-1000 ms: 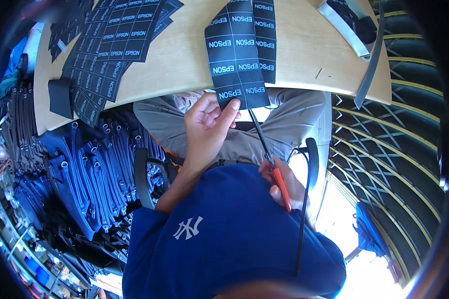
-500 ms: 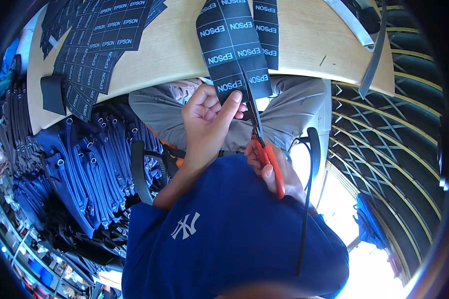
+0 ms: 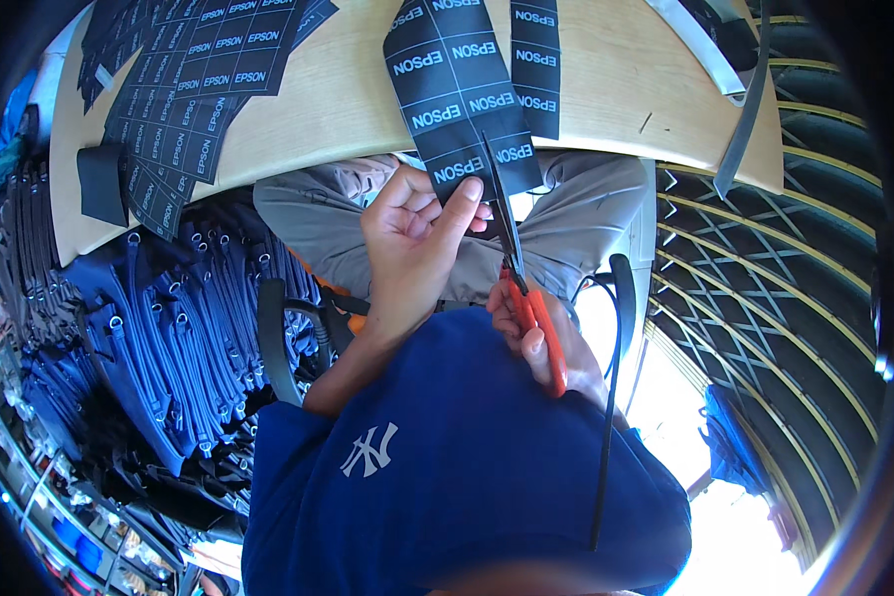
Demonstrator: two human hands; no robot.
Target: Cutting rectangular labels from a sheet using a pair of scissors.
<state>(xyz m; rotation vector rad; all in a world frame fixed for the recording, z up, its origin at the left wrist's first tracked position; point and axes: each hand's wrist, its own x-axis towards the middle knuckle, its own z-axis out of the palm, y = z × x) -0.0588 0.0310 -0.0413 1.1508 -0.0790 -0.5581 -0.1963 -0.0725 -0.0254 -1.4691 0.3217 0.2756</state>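
A black sheet of printed labels point(image 3: 427, 94), marked off by pale lines, hangs over the table's near edge toward me. My left hand point(image 3: 412, 233) pinches its near end between thumb and fingers. In my right hand point(image 3: 512, 313) is a pair of scissors point(image 3: 549, 343) with orange-red handles. The long dark blades point away from me and lie along the sheet's near end, close to the pale line between its two columns. How far they are closed is hard to make out. Just right of the sheet, a narrower black label strip point(image 3: 535, 70) lies on the table.
Overlapping black label sheets point(image 3: 230, 55) cover the left of the wooden table point(image 3: 348, 94). A grey strap point(image 3: 740, 139) hangs over its right edge. Many blue straps with metal rings point(image 3: 159, 348) hang at my left. A folding metal gate point(image 3: 765, 268) stands on the right.
The far part of the held sheet has swung slightly left, widening the gap to the strip beside it. Both hands and the scissors stay nearly in place.
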